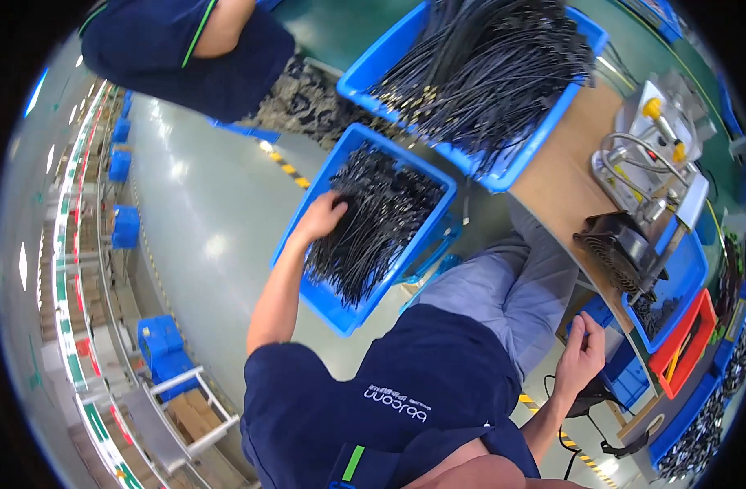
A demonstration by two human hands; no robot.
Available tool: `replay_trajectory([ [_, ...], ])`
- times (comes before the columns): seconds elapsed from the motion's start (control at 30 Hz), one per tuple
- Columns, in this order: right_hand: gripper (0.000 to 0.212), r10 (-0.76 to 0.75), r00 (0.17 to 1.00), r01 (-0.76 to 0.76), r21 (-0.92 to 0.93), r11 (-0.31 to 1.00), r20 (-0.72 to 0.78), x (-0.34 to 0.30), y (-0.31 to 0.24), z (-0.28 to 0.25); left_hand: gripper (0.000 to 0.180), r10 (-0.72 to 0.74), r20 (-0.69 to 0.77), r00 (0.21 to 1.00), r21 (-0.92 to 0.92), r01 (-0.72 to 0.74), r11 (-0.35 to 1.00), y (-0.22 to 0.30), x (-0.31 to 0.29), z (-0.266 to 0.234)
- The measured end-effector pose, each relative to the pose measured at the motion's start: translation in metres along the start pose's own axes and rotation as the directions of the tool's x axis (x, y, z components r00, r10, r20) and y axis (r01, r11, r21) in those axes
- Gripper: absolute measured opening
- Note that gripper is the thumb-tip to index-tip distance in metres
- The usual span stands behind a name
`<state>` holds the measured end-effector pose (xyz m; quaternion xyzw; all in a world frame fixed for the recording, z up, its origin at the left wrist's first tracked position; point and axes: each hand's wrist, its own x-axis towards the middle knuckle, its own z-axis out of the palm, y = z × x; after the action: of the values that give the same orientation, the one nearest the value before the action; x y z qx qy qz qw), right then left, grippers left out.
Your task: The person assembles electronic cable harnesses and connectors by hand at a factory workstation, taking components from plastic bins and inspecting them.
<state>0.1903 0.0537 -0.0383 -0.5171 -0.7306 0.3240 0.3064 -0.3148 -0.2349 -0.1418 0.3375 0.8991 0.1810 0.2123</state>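
Note:
Bundled black cables [381, 220] with small metallic ends fill a blue bin [334, 314] at the centre. My left hand [320, 216] reaches over that bin's left side, with its fingers curled into the edge of the cables. Low on the right, beside the bench, my right hand [583, 352] is held up with its fingers bent together. Whatever it pinches, if anything, is too small to make out.
A larger blue bin [503, 175] of long black cables stands at the far side. On the right, a wooden bench [564, 175] carries a metal machine [650, 155] and a black fan [621, 244]. Nearby sits a red tray [684, 346]. Another person [185, 61] works at the upper left.

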Motion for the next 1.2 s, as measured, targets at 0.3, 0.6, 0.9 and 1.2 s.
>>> replay_trajectory([
  [0.3, 0.01, -0.005, 0.998, 0.004, 0.021, 1.0, 0.055, 0.008, -0.005, 0.006, 0.019, 0.18, -0.436, 0.882, -0.007, -0.203, 0.979, 0.191, 0.016, -0.142],
  [0.6, 0.011, -0.013, 0.998, 0.011, 0.034, 0.999, 0.068, 0.004, 0.008, 0.016, 0.019, 0.784, -0.182, 0.594, 0.292, -0.728, 0.62, 0.396, 0.096, -0.121],
  [0.9, 0.011, 0.067, 0.996, -0.068, 0.015, 0.998, 0.064, 0.014, 0.02, 0.004, 0.017, 0.803, -0.083, 0.59, 0.503, -0.671, 0.545, 0.436, 0.163, -0.064],
  [1.2, 0.011, 0.13, 0.984, -0.128, -0.019, 0.992, 0.122, 0.025, 0.019, 0.007, 0.015, 0.826, -0.085, 0.557, 0.415, -0.734, 0.537, 0.439, 0.159, -0.08],
])
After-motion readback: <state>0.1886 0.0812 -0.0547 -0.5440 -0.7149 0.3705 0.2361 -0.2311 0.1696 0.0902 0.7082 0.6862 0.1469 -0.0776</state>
